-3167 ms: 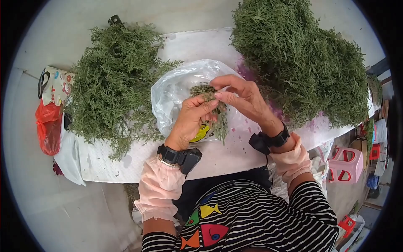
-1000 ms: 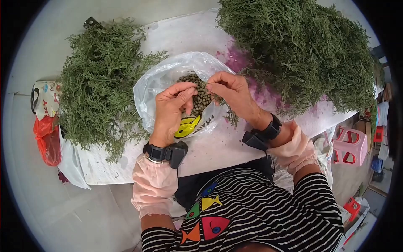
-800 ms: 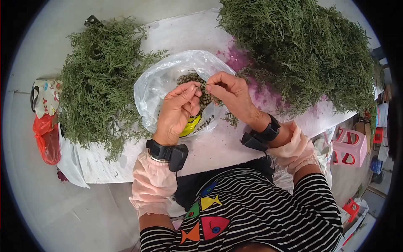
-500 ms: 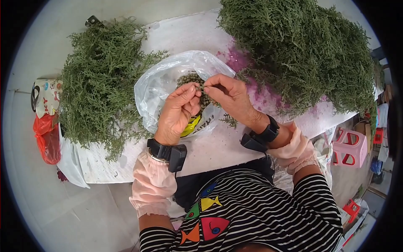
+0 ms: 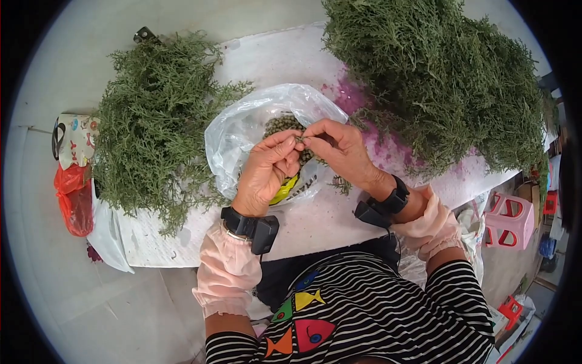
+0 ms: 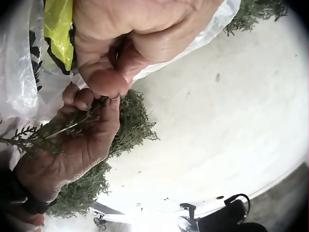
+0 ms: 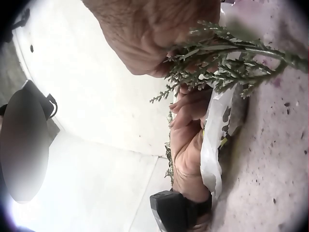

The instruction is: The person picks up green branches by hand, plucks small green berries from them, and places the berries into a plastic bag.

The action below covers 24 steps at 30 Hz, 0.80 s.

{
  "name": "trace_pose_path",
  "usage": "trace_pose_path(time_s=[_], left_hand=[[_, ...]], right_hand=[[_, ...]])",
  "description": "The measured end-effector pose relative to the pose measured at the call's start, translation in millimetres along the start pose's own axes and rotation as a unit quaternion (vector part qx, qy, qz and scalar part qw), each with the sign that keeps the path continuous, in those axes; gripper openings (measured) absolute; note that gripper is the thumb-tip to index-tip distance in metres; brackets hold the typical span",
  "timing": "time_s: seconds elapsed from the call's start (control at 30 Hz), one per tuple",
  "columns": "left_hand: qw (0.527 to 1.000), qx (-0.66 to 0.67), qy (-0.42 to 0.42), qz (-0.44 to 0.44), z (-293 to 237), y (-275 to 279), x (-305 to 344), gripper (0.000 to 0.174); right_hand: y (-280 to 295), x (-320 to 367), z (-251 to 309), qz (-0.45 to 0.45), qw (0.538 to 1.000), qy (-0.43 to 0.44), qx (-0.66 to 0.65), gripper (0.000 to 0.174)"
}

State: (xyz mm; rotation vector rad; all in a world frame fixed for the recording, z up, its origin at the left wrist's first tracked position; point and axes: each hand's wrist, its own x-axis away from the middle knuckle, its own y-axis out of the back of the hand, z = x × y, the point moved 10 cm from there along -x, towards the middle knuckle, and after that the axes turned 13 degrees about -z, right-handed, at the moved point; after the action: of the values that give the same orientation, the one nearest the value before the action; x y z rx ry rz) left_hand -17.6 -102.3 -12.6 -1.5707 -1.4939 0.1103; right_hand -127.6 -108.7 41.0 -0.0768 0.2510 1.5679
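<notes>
Over a clear plastic bag (image 5: 233, 127), both hands meet at their fingertips. The bag lies with its mouth wide, and a heap of small round green-brown berries (image 5: 282, 124) shows inside. My right hand (image 5: 345, 151) pinches a green conifer sprig (image 7: 227, 58) between thumb and forefinger; its leafy stem trails back under the palm. Thumb and fingers of my left hand (image 5: 264, 170) pinch the sprig's tip, right against the right fingertips in the left wrist view. Whatever small piece lies between the fingertips is mostly covered.
Leafy conifer branches are piled on the white-covered table (image 5: 303, 224), one pile (image 5: 157, 127) at left and a larger pile (image 5: 436, 91) at right. Purple stains mark the cover. A red plastic bag (image 5: 74, 200) hangs at the left edge; a pink stool (image 5: 509, 221) stands at right.
Around three seconds ago the left hand held a bushier clump with berries; now a thinner sprig is between the hands. Over the last second the left fingertips have closed in on the right ones.
</notes>
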Motion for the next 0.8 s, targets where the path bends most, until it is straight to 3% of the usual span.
trace_pose_path(time_s=[0.23,0.8], left_hand=[[1.000,0.018,-0.001,0.005,7,6,-3,0.018],[0.999,0.004,-0.010,0.037,6,0,-3,0.016]], right_hand=[[10,1,1,-0.061,0.998,0.026,0.006,0.004],[10,2,15,-0.074,0.993,0.083,0.025,0.005]])
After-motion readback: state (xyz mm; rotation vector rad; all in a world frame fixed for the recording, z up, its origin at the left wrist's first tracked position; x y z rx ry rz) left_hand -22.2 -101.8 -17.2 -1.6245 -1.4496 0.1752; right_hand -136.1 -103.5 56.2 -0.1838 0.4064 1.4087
